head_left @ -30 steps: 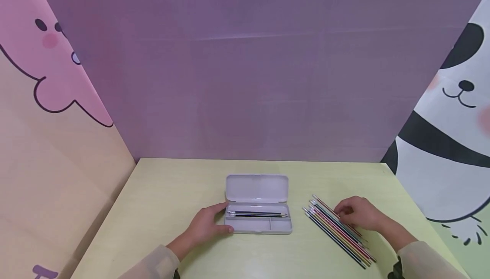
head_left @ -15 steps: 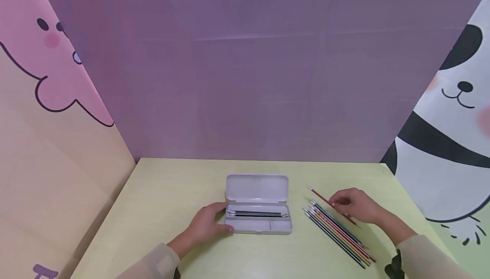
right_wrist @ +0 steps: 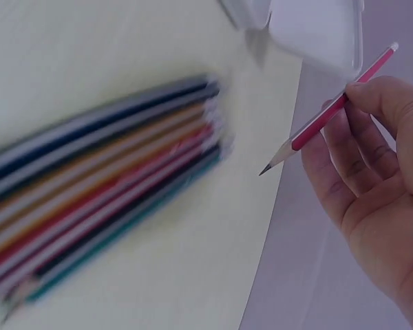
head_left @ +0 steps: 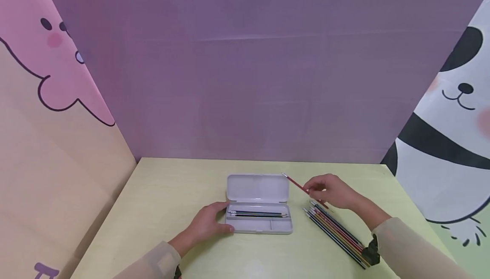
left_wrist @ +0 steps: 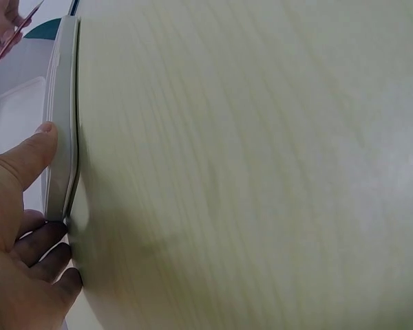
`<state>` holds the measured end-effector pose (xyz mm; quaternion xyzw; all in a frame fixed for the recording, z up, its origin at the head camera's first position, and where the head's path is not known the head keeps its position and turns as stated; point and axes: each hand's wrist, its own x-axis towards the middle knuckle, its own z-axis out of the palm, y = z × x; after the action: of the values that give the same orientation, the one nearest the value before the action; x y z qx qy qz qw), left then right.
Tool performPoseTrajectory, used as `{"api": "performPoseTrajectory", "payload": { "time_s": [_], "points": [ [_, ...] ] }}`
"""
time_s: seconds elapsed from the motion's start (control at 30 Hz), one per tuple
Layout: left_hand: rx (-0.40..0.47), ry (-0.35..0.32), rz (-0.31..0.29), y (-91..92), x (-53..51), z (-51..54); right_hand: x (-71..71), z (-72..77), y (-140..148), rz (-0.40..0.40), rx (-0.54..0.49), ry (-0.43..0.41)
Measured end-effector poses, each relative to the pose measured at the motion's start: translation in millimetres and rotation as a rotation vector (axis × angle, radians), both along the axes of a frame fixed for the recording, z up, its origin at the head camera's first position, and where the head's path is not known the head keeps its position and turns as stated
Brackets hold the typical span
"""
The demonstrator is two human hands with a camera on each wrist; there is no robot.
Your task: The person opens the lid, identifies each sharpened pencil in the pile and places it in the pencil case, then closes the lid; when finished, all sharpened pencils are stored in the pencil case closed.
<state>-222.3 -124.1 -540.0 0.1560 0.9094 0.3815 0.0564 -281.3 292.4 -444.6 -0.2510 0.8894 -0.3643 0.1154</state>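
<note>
A white pencil case [head_left: 245, 226] lies with its lid [head_left: 258, 187] folded back on the table. Dark pencils [head_left: 258, 214] rest in its rear compartment; the front compartments hold nothing visible. My left hand [head_left: 206, 224] holds the case's left end, thumb at the front side and fingers round the end. Between thumb and fingers, my right hand [head_left: 332, 191] pinches a red pencil [right_wrist: 322, 125] above the table, right of the lid. Its white end points up toward the case and its sharpened tip down toward me. Below that hand lies a bundle of several coloured pencils [head_left: 337, 236].
The pale wooden table [head_left: 176, 185] ends at a purple backdrop [head_left: 245, 79]. Printed side panels, one with a pink figure [head_left: 23, 49] and one with a panda [head_left: 451, 143], stand to the left and right. A dark wrist strap [head_left: 371, 251] partly covers the bundle's near end.
My right hand has lifted the red pencil off the bundle's far side and carried it left and away from me, toward the case. The left hand has stayed on the case.
</note>
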Motion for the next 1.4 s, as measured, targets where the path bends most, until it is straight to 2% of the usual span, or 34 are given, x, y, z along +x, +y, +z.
{"api": "performPoseTrajectory", "payload": {
  "time_s": [0.3, 0.5, 0.63, 0.73, 1.0, 1.17, 1.4],
  "points": [
    [-0.006, 0.005, 0.004, -2.2, -1.1, -2.8, -14.3, -5.8, -60.5, 0.081, 0.004, 0.055],
    [-0.015, 0.007, 0.006, -1.4, -0.3, -0.4, -16.2, -13.5, -96.3, 0.116, -0.030, 0.022],
    [-0.022, 0.015, 0.009, -1.3, 0.0, 0.2, -17.7, -23.7, -112.5, 0.156, -0.059, 0.042],
    [-0.021, 0.015, 0.008, -1.0, -0.1, 0.4, -19.0, -32.7, -119.6, 0.176, -0.068, 0.052],
    [-0.035, 0.009, 0.018, -1.0, 0.2, -0.5, -17.7, -50.4, -123.7, 0.169, 0.001, 0.054],
    [-0.037, 0.013, 0.018, -1.0, 0.3, -1.9, -13.9, -53.2, -125.9, 0.164, 0.060, 0.087],
    [-0.035, -0.010, 0.028, -0.9, -0.9, -4.5, -6.3, -49.7, -132.0, 0.136, 0.173, 0.154]
  ]
}}
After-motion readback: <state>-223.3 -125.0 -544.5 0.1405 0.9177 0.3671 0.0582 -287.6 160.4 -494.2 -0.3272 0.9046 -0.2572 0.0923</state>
